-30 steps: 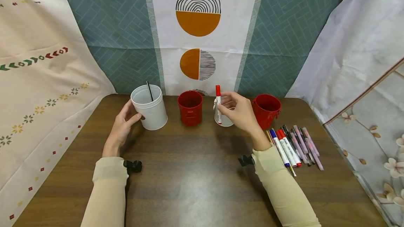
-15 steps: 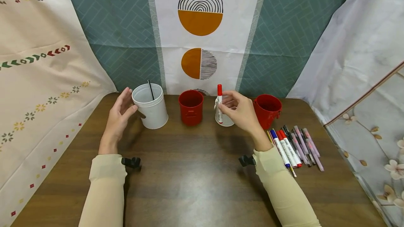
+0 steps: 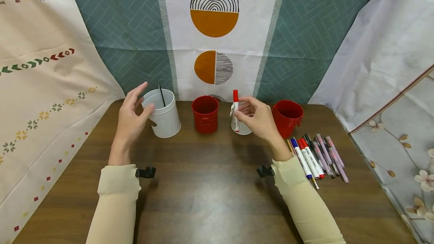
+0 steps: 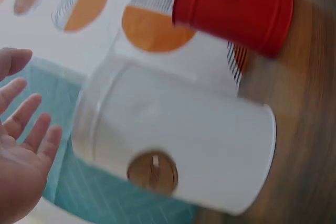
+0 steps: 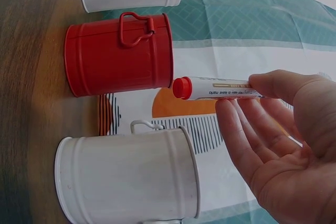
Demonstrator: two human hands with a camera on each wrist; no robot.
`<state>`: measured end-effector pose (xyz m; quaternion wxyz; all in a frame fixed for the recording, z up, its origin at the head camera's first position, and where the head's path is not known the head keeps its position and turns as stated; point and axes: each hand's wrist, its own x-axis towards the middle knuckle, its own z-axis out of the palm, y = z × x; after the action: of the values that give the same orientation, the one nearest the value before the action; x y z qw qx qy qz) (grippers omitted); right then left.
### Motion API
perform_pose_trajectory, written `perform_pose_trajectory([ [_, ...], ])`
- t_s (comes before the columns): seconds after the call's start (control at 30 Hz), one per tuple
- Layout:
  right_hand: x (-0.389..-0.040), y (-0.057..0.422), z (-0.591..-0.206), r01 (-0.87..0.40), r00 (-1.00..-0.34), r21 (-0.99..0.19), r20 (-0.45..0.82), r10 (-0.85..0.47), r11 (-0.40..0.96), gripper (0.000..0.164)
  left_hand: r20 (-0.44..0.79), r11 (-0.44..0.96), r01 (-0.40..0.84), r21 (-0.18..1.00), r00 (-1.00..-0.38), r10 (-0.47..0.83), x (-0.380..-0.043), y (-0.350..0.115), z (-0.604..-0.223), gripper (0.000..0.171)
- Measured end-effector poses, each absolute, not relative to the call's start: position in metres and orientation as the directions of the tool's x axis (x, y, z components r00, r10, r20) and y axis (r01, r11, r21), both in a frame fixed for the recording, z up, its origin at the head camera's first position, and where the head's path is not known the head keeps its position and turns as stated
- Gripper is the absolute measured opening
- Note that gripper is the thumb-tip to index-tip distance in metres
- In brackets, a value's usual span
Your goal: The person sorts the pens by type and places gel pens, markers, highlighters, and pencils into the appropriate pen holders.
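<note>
My right hand [image 3: 259, 119] pinches a red-capped whiteboard marker [image 3: 235, 110] upright between thumb and fingers, in front of the small white bucket [image 5: 126, 177]. The right wrist view has the marker's red end [image 5: 182, 88] pointing toward the buckets. At the left, my left hand [image 3: 130, 118] is raised with spread fingers beside the rim of the tall white bucket [image 3: 167, 123]. Inside that bucket leans a thin black pen [image 3: 161, 95]. In the left wrist view my fingers [image 4: 23, 116] are apart from the bucket's rim, holding nothing.
A red bucket [image 3: 205, 118] stands between the white ones, and another red bucket [image 3: 286, 119] is at the right. Several markers and pens [image 3: 318, 157] lie beside my right forearm on the wooden table [image 3: 203, 199]. Patterned cloth [image 3: 220, 22] hangs behind.
My left hand has let go of the tall white bucket's side and risen to its rim, fingers spreading. The right hand keeps the marker at about the same place.
</note>
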<state>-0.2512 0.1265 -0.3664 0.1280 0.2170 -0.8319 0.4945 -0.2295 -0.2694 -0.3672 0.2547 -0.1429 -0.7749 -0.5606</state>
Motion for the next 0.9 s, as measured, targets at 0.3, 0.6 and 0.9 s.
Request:
perform_pose_trajectory([
  [0.3,-0.251,0.127,-0.366,-0.489,-0.872,-0.770,0.430,-0.232,0.410,0.038,0.537,0.228,0.546,0.806,-0.837,0.103,-0.235,-0.221,-0.375,0.063],
  [0.6,-0.253,0.128,-0.365,-0.501,-0.865,-0.766,0.449,-0.224,0.402,0.038,0.434,0.342,0.469,0.814,-0.883,0.178,-0.246,-0.189,-0.390,0.069],
  [0.9,-0.253,0.130,-0.364,-0.482,-0.876,-0.775,0.431,-0.215,0.408,0.038,0.291,0.363,0.330,0.872,-0.943,0.159,-0.267,-0.172,-0.406,0.078],
])
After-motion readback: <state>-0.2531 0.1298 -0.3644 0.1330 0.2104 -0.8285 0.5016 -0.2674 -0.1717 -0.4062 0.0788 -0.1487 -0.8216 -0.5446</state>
